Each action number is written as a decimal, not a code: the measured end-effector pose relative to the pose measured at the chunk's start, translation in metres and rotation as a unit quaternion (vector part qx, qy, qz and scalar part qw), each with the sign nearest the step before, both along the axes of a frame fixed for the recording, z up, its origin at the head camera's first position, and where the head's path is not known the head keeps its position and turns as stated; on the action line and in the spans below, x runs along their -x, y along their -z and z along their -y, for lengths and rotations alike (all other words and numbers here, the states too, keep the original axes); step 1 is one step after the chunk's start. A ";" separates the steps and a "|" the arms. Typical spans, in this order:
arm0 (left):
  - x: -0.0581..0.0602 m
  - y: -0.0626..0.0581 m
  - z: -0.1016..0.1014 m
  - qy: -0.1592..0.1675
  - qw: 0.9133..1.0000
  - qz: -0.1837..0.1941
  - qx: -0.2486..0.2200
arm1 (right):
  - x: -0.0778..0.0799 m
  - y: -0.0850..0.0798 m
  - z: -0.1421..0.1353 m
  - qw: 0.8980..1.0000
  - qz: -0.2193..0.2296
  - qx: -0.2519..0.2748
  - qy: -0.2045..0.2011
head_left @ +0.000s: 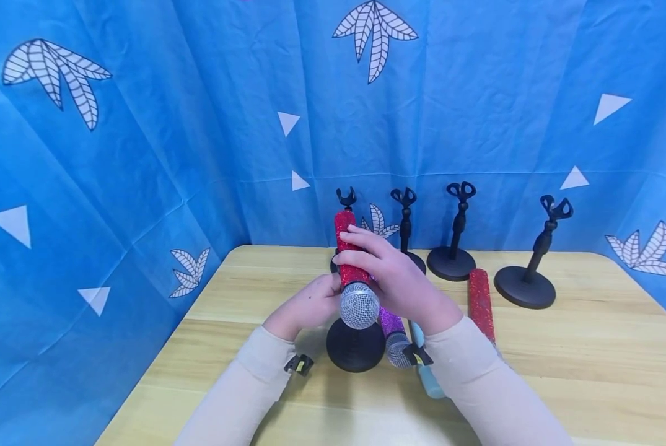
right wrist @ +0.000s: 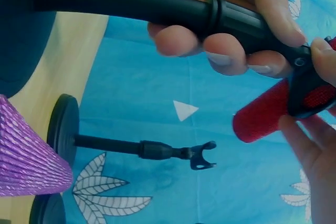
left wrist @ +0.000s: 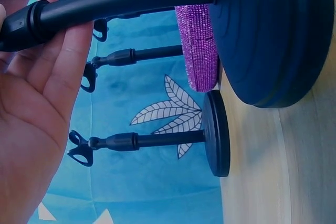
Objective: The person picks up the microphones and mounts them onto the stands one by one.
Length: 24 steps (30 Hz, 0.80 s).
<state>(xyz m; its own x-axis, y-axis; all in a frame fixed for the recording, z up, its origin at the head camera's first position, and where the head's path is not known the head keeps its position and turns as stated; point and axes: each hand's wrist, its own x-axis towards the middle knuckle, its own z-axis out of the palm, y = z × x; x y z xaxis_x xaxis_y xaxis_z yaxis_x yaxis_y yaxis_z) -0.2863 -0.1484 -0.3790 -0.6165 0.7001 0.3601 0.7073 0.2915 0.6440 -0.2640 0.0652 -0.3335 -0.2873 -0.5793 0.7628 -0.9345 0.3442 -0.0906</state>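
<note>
A red glittery microphone [head_left: 359,305] with a silver mesh head lies tilted in the clip of a black desk stand [head_left: 356,347], its head toward me. My left hand [head_left: 313,300] grips the stand's upper pole, with fingers curled round it in the right wrist view. Over the red microphone, my right hand [head_left: 394,275] holds its body from above. In the right wrist view the black clip [right wrist: 302,95] wraps the red body, and my right fingertips touch it. The stand's round base is low, near the tabletop; the left wrist view shows its pole [left wrist: 131,1].
Beside the stand lie a purple glittery microphone [head_left: 391,323] and a light blue one [head_left: 430,381], partly hidden by my right arm. Another red microphone [head_left: 481,303] lies further right. Several black stands, one at far right [head_left: 525,286], stand toward the blue curtain [head_left: 477,93].
</note>
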 end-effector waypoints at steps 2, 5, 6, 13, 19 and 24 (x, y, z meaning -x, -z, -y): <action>0.000 0.000 0.000 -0.006 1.000 0.003 0.004 | -0.002 -0.001 -0.001 1.000 0.017 -0.011 0.008; 0.000 0.000 0.001 -0.013 1.000 0.004 0.014 | -0.007 -0.004 -0.006 0.996 0.063 -0.040 0.044; 0.001 -0.001 0.001 -0.016 1.000 0.006 0.017 | -0.009 -0.006 -0.008 0.993 0.087 -0.052 0.062; 0.006 -0.003 0.010 -0.056 0.998 0.015 0.012 | -0.020 -0.009 -0.024 0.934 0.270 -0.158 0.174; 0.010 -0.003 0.017 -0.061 0.998 0.031 0.007 | -0.022 0.007 -0.013 0.895 0.307 -0.286 0.153; 0.014 -0.001 0.022 -0.096 0.995 0.030 -0.002 | -0.026 0.019 0.000 0.868 0.340 -0.339 0.128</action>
<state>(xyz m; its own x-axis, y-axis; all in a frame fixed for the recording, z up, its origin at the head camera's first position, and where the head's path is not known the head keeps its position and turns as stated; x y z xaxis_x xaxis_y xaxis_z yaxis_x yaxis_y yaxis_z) -0.3001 -0.1702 -0.3778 -0.7586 0.5665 0.3218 0.5998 0.4142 0.6846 -0.2380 0.0650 -0.3526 -0.7225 -0.6801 -0.1242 -0.6299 0.7216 -0.2873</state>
